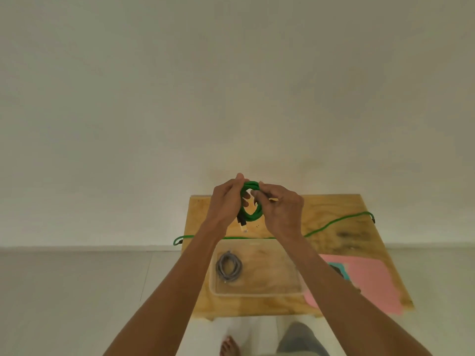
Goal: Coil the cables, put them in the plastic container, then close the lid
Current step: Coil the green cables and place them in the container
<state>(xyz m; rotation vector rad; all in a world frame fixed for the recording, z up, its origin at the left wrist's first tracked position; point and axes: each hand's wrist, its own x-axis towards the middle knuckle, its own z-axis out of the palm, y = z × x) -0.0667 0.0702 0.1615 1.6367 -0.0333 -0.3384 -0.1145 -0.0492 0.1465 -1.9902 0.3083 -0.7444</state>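
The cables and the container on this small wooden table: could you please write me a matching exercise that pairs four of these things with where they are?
Things:
1. green coil
2. grey coiled cable
3. second green cable
4. pink lid

Places:
A. flat on the table, to the right of the plastic container
B. held up in both hands, left hand and right hand
C. stretched out uncoiled across the table
D. inside the container

Pairs: 1-B, 2-D, 3-C, 4-A
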